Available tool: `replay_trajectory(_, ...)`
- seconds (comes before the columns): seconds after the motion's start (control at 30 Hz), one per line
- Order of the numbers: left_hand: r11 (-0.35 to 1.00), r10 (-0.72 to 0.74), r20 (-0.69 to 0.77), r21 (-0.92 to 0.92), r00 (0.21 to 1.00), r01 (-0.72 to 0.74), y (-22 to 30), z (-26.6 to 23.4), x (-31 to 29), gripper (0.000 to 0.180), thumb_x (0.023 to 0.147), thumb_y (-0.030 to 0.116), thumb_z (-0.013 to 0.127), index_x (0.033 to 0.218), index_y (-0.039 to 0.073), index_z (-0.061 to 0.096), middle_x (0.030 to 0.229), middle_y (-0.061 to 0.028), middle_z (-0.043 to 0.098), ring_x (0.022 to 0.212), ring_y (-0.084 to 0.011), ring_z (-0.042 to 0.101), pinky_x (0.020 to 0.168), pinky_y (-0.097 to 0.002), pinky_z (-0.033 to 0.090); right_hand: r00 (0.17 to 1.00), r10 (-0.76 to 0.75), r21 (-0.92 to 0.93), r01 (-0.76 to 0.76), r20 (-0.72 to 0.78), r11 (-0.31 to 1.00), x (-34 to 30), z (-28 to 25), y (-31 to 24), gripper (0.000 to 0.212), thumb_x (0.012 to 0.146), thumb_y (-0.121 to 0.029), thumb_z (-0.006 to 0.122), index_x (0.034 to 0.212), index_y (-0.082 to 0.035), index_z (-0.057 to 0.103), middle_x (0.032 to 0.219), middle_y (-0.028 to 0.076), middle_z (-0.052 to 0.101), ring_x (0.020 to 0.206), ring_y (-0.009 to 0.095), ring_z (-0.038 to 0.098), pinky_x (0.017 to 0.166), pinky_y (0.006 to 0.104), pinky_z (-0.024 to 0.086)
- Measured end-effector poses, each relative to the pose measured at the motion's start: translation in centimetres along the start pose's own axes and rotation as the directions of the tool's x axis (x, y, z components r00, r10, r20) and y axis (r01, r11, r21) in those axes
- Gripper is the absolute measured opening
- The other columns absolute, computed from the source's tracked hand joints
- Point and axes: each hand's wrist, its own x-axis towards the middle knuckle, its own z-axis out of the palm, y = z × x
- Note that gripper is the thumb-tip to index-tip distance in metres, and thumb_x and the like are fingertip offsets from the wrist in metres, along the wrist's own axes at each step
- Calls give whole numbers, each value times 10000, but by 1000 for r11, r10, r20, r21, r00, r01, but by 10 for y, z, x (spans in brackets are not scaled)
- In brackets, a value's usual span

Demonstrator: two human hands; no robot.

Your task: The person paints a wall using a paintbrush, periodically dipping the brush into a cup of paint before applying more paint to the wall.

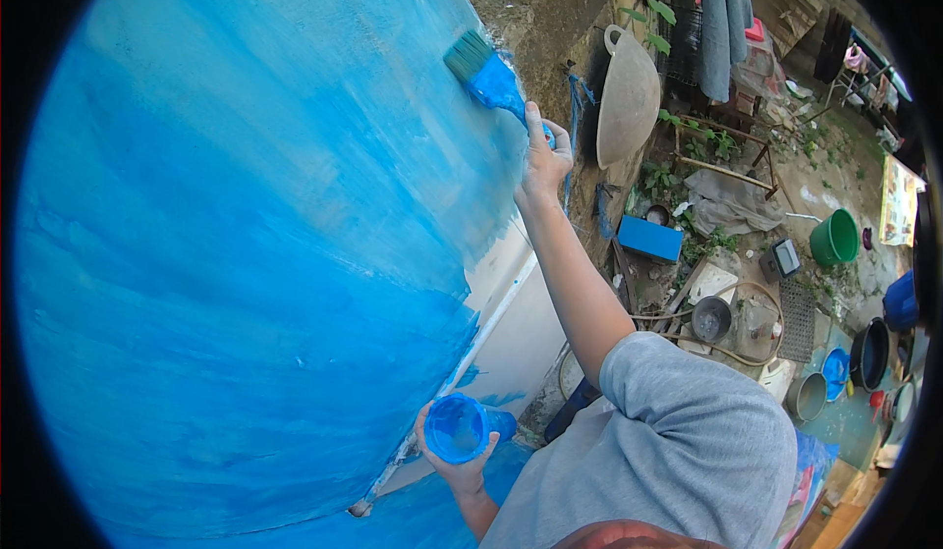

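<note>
My right hand (546, 164) grips the handle of a wide paintbrush (496, 85), its arm stretched out far. The brush's dark bristles press against the blue-painted wall (236, 254) near its far right edge. Closer to me, my left hand (460, 466) wraps around a blue paint-smeared cup (458, 429), its open mouth showing blue paint inside. Paint on the wall looks streaky, deeper blue low down and paler towards the top. Beside the ledge, a whitish patch (506, 264) shows with a ragged blue border.
A large pale wok-shaped pan (629, 97) hangs close to my right hand. On the ground to the right are a blue box (650, 239), a green bucket (835, 237), several basins and a hose. Grey cloth (722, 28) hangs at the upper right. A narrow ledge (491, 325) runs along the wall.
</note>
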Motion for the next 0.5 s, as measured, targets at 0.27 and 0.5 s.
replay_trajectory(0.27, 1000, 13, -36, 26, 999, -12, 0, 7, 0, 950, 499, 210, 912, 1290, 66, 407, 1111, -85, 561, 1026, -219, 576, 896, -361, 495, 508, -703, -551, 811, 498, 196, 19, -26, -17, 228, 834, -349, 673, 895, -132, 710, 682, 35, 635, 649, 207, 556, 612, 344, 366)
replay_trajectory(0.5, 1000, 24, -14, 9, 1000, -24, 3, 15, 3, 935, 502, 220, 909, 1280, 67, 414, 1112, -90, 560, 1027, -224, 580, 902, -368, 500, 235, -666, -179, 972, 708, 152, 12, -30, -27, 431, 882, -236, 621, 1287, -112, 540, 801, 110, 630, 620, 255, 565, 615, 345, 397)
